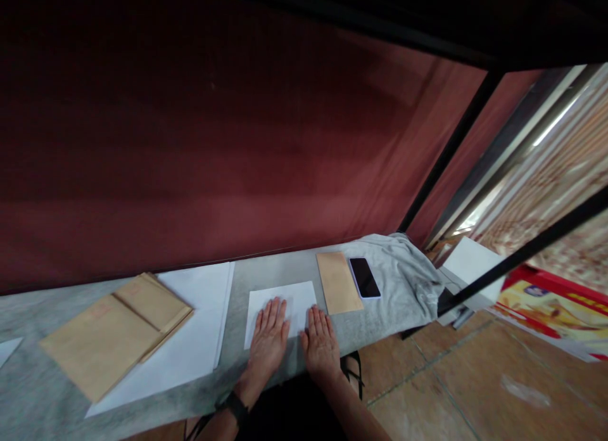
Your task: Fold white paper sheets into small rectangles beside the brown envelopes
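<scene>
A white sheet of paper [291, 294] lies flat on the grey cloth-covered table [247, 273]. My left hand [270, 333] rests palm down on the sheet's left part, fingers stretched out. Palm down too, my right hand [322, 341] lies at the sheet's lower right corner with its fingers extended. Neither hand grips anything. Just right of the sheet is a brown envelope [338, 281], and beside that a dark-screened phone [365, 278] in a pale case.
Brown envelopes [107, 339] lie stacked over larger white sheets [199, 327] on the left. A paper corner [7, 349] shows at the far left. Behind the table stands a dark red wall [266, 143]; a black post [451, 149] rises at its right end. A red-and-yellow box [555, 305] stands on the floor.
</scene>
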`<action>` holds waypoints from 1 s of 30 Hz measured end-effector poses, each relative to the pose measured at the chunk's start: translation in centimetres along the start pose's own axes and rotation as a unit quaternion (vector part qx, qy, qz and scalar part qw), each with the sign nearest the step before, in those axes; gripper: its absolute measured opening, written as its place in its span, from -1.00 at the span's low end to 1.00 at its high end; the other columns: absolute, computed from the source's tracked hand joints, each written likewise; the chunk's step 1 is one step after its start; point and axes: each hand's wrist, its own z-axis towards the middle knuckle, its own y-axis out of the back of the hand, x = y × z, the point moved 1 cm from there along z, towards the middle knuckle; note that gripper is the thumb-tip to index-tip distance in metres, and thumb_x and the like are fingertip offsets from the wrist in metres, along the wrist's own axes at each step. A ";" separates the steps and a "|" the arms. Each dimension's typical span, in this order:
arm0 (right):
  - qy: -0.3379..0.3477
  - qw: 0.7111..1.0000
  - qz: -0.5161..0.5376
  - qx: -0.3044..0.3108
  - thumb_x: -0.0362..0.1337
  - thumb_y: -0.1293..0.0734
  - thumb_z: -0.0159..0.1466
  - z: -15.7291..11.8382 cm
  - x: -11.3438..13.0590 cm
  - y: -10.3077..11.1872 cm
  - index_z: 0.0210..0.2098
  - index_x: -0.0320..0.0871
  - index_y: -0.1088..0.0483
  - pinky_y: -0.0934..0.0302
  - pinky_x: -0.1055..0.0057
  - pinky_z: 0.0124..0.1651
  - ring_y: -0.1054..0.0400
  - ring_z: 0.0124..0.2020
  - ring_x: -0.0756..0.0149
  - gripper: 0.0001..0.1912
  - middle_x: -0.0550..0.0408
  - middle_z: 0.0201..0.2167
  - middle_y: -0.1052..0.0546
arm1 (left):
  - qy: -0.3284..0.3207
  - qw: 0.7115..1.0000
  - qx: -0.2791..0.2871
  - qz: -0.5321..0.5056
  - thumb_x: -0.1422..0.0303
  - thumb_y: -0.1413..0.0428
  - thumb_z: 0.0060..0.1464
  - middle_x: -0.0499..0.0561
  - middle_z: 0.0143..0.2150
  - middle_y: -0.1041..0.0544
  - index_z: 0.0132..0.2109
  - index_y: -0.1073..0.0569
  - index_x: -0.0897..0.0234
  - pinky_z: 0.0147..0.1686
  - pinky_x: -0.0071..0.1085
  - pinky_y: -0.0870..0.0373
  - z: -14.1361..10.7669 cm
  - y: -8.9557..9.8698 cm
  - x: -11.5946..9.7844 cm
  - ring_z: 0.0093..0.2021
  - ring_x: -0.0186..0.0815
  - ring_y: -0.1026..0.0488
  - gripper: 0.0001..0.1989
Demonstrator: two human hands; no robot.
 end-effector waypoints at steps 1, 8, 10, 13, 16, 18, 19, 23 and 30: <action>-0.001 1.000 -0.001 0.003 -0.21 -0.10 0.47 0.0 0.0 0.0 0.41 -0.30 -0.10 -0.04 0.07 0.36 -0.15 0.37 0.07 -0.43 -0.23 0.34 -0.29 | -0.026 1.000 0.000 -0.007 0.29 0.17 0.33 0.12 0.44 -0.20 0.40 -0.21 0.24 0.39 -0.02 -0.03 -0.5 -0.1 -0.5 0.46 -0.12 -0.07 -0.45; -0.003 1.000 0.009 0.004 -0.20 -0.11 0.47 -0.3 -0.2 -0.2 0.35 -0.32 -0.20 -0.06 0.06 0.36 -0.15 0.37 0.05 -0.46 -0.23 0.34 -0.29 | -0.004 1.000 -0.026 -0.001 0.21 0.16 0.33 0.24 0.41 -0.25 0.39 -0.22 0.37 0.37 -0.03 -0.10 -2.5 -0.1 0.6 0.43 -0.08 -0.13 -0.42; -0.023 1.000 0.012 0.005 -0.23 -0.11 0.46 0.0 0.1 -0.3 0.35 -0.33 -0.21 -0.05 0.01 0.36 -0.17 0.36 0.02 -0.47 -0.25 0.32 -0.30 | 0.009 0.999 -0.030 0.010 0.19 0.17 0.33 0.25 0.41 -0.24 0.39 -0.22 0.39 0.37 -0.02 -0.10 -2.8 0.2 1.3 0.43 -0.07 -0.13 -0.40; -0.036 0.999 0.023 0.016 -0.25 -0.10 0.45 1.2 1.3 -0.6 0.35 -0.31 -0.22 -0.02 -0.07 0.36 -0.15 0.37 -0.02 -0.47 -0.25 0.33 -0.30 | 0.021 0.999 -0.033 0.024 0.20 0.18 0.33 0.27 0.42 -0.22 0.38 -0.23 0.42 0.37 0.00 -0.07 -3.0 0.4 1.7 0.44 -0.04 -0.12 -0.40; 0.012 0.997 0.056 0.049 -0.22 -0.10 0.47 2.9 3.0 -1.2 0.37 -0.23 -0.19 -0.05 -0.01 0.36 -0.13 0.38 0.04 -0.48 -0.14 0.37 -0.24 | 0.018 0.999 -0.024 0.027 0.26 0.17 0.32 0.28 0.42 -0.22 0.36 -0.28 0.41 0.37 0.02 -0.07 -3.1 0.4 1.7 0.44 -0.02 -0.11 -0.43; 0.043 0.994 0.073 0.070 -0.18 -0.12 0.48 3.8 3.8 -1.8 0.36 -0.17 -0.21 -0.06 0.03 0.36 -0.14 0.38 0.09 -0.49 -0.09 0.37 -0.25 | 0.009 1.000 -0.012 0.026 0.32 0.17 0.30 0.24 0.42 -0.23 0.35 -0.30 0.37 0.37 0.03 -0.08 -3.1 0.4 1.7 0.44 -0.03 -0.10 -0.46; 0.050 0.993 0.077 0.076 -0.16 -0.13 0.48 4.2 4.0 -2.1 0.35 -0.16 -0.22 -0.05 0.04 0.37 -0.15 0.37 0.10 -0.50 -0.09 0.36 -0.26 | 0.006 1.000 -0.009 0.024 0.35 0.17 0.29 0.22 0.42 -0.24 0.35 -0.30 0.34 0.37 0.02 -0.08 -3.1 0.4 1.7 0.44 -0.04 -0.10 -0.46; 0.052 0.994 0.065 0.078 -0.15 -0.16 0.48 5.1 3.5 -2.9 0.36 -0.16 -0.20 -0.03 0.03 0.37 -0.13 0.38 0.10 -0.49 -0.13 0.37 -0.25 | 0.014 1.000 -0.019 0.018 0.32 0.17 0.30 0.22 0.42 -0.24 0.37 -0.26 0.35 0.37 0.02 -0.07 -3.1 0.4 1.8 0.45 -0.06 -0.10 -0.45; 0.025 0.998 0.028 0.057 -0.14 -0.12 0.48 7.1 -0.1 -3.4 0.36 -0.30 -0.18 -0.02 0.04 0.36 -0.12 0.38 0.04 -0.45 -0.24 0.35 -0.25 | 0.044 0.998 -0.035 0.024 0.19 0.18 0.34 0.31 0.40 -0.23 0.37 -0.24 0.48 0.36 0.00 -0.10 -3.0 0.7 1.6 0.42 -0.01 -0.17 -0.39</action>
